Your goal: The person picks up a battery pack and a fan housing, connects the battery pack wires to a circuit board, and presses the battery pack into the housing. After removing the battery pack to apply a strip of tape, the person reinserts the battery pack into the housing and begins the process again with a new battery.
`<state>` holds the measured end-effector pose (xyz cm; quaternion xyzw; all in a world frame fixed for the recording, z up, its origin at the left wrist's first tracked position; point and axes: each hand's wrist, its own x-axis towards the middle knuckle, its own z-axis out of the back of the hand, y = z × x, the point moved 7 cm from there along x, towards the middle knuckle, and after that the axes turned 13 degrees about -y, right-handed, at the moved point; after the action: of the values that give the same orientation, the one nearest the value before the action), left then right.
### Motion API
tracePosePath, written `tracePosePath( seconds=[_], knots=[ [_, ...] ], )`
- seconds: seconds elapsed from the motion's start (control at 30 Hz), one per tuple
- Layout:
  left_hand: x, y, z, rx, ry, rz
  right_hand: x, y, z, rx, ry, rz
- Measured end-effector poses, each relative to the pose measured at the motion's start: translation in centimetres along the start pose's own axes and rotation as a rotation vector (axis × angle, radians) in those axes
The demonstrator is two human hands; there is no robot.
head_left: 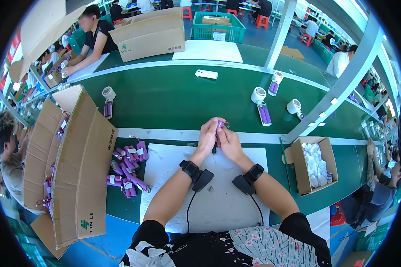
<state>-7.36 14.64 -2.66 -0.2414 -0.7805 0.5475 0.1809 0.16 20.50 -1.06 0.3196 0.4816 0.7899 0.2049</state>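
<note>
Both my hands meet in front of me, above the far edge of a white mat (165, 178). Between their fingers is a small purple battery pack (219, 125) with a thin red wire. My left hand (206, 139) grips it from the left, fingers closed. Closed around the other side is my right hand (230, 144); the fingers cover most of the pack. A dark object (215, 150) shows just below the hands, too small to name. Left of the mat lies a loose pile of purple battery packs (128, 168), some with white labels.
A tall open cardboard box (87, 164) with more packs stands at the left. On the right, a smaller carton (304, 178) holds white packets. White round-headed devices (258, 95) with purple cells lie on the green surface (173, 95) beyond a pale rail. A grey post (329, 95) rises at right.
</note>
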Motion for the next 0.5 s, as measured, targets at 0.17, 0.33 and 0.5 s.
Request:
tracePosePath(
  seconds=[0.17, 0.33, 0.5],
  knots=[
    [-0.71, -0.37, -0.52, 0.021, -0.039, -0.039, -0.78, -0.43, 0.42, 0.080, -0.016, -0.020],
    [-0.81, -0.59, -0.64, 0.029, -0.009, -0.053, -0.85, -0.21, 0.36, 0.166, -0.001, -0.041],
    [-0.54, -0.25, -0.48, 0.038, -0.029, -0.055, -0.77, -0.11, 0.47, 0.131, 0.012, -0.039]
  ],
)
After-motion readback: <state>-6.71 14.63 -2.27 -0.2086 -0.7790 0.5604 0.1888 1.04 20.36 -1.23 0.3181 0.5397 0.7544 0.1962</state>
